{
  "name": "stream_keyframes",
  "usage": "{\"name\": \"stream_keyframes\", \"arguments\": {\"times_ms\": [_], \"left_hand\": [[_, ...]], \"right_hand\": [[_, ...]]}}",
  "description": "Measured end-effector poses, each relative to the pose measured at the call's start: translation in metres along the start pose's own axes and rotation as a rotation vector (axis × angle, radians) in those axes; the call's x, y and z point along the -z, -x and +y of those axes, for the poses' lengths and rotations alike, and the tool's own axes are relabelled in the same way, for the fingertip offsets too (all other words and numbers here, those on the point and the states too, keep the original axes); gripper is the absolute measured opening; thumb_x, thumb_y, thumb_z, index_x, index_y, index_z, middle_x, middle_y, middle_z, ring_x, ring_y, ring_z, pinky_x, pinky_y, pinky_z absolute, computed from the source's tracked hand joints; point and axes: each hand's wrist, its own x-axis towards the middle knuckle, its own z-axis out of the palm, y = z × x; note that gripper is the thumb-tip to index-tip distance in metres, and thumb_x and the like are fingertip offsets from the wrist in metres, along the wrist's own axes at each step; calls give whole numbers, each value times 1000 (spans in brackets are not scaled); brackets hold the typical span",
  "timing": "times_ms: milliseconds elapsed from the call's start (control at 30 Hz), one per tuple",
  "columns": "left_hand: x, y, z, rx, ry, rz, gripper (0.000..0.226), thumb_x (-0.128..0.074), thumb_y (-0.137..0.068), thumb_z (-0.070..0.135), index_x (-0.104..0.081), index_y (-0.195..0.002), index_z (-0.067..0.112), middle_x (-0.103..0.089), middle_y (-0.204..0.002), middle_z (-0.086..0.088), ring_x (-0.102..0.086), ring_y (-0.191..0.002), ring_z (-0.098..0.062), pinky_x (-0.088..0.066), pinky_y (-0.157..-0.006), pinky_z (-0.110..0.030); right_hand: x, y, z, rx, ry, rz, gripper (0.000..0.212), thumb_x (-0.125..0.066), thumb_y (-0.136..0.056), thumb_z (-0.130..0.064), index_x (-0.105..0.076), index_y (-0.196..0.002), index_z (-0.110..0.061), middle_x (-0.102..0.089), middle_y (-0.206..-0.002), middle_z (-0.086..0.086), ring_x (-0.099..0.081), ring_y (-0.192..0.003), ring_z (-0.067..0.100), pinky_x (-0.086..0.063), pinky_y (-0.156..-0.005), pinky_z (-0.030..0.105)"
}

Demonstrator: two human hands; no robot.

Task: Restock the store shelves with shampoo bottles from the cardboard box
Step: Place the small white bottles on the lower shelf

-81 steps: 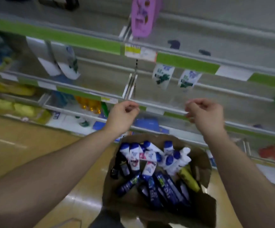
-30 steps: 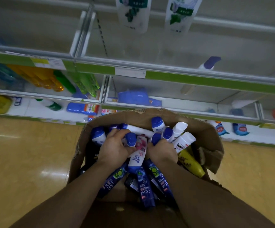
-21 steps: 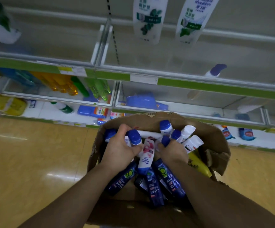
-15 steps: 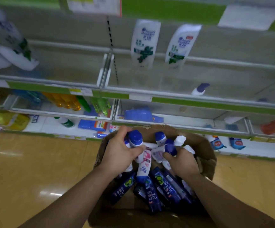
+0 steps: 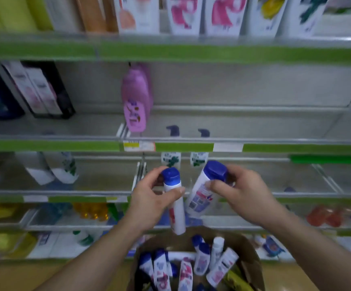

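Note:
My left hand point(image 5: 152, 199) grips a white shampoo bottle with a blue cap point(image 5: 175, 203), held upright in front of the shelves. My right hand point(image 5: 240, 191) grips a second white, blue-capped bottle point(image 5: 201, 192) near its cap, tilted to the right. Both bottles hang above the open cardboard box point(image 5: 248, 253) at the bottom, which holds several more white and blue shampoo bottles point(image 5: 201, 260). Behind the hands runs a shelf with a green edge strip point(image 5: 183, 147), and two white bottles point(image 5: 171, 159) stand on the level below it.
A pink bottle point(image 5: 135, 101) stands on the middle shelf by a divider, dark boxed products point(image 5: 34, 91) to its left. The top shelf carries a row of white bottles with pink prints point(image 5: 184, 14). Lower shelves hold yellow, orange and red items. Tan floor lies at the bottom left.
Both hands have risen out of the box, each with a bottle, up to shelf height. The view has tilted upward to show higher shelves.

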Motion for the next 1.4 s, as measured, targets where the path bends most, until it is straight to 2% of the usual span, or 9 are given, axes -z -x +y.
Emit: {"name": "stream_keyframes", "arguments": {"times_ms": [133,300,500,667,767,1000,1167,1300,1400], "left_hand": [[19,-18,51,-119,17,63,42,-84,-63,43,-67,-100,52,-73,-101,15,-67,-92,-1,-50,-77,-10],[41,-37,82,-173,35,138,43,-85,-63,44,-66,-102,41,-73,-97,12,-67,-87,-3,-51,-70,-10],[60,-48,89,-178,5,211,49,-84,-63,52,-64,-107,45,-73,-103,15,-68,-95,-4,-52,-72,-13],[71,-49,85,-165,-3,242,39,-86,-73,34,-65,-102,48,-73,-104,16,-68,-96,-3,-53,-74,-12],[74,-47,86,-153,-11,256,38,-86,-74,30,-65,-100,47,-73,-103,16,-68,-95,-2,-50,-74,-7],[80,-48,83,-142,-44,289,38,-85,-71,36,-65,-101,49,-72,-103,18,-67,-96,-1,-53,-73,-13],[80,-54,78,-124,-64,303,39,-85,-72,35,-64,-102,50,-71,-104,19,-67,-97,0,-50,-77,-17],[80,-58,75,-103,-74,302,39,-85,-73,36,-64,-102,50,-71,-104,21,-66,-98,2,-52,-74,-11],[80,-62,74,-90,-59,297,38,-85,-72,35,-66,-103,44,-72,-104,19,-66,-98,1,-52,-74,-11]], "right_hand": [[25,-28,-56,88,-106,44,37,-69,-69,-56,-73,-88,-25,-69,-62,-8,-58,-49,4,-48,-50,30],[37,-75,-105,138,-63,130,42,-60,-66,-65,-73,-86,-31,-75,-72,-5,-71,-67,19,-57,-68,43],[10,-128,-121,137,40,185,32,-64,-85,-55,-70,-88,-24,-73,-73,-3,-70,-68,20,-60,-68,46],[-11,-177,-127,111,120,236,37,-61,-88,-53,-63,-81,-17,-67,-72,4,-62,-63,22,-47,-53,32],[-24,-199,-124,79,166,213,36,-60,-90,-52,-61,-85,-16,-66,-75,6,-62,-65,24,-44,-54,30],[-47,-215,-110,70,247,242,41,-56,-85,-65,-53,-95,-25,-63,-75,-1,-61,-67,20,-45,-56,28],[-44,-218,-108,-4,100,40,53,-74,-63,-71,-50,-89,-31,-67,-82,-4,-65,-72,16,-50,-53,29],[-24,-225,-92,-72,-84,-339,62,-82,-70,-20,-51,-122,-36,-68,-107,-10,-70,-89,18,-57,-65,34],[-19,-226,-81,-44,-56,-456,47,-78,-74,-11,-59,-110,-36,-73,-103,-8,-74,-82,15,-60,-69,32]]}}
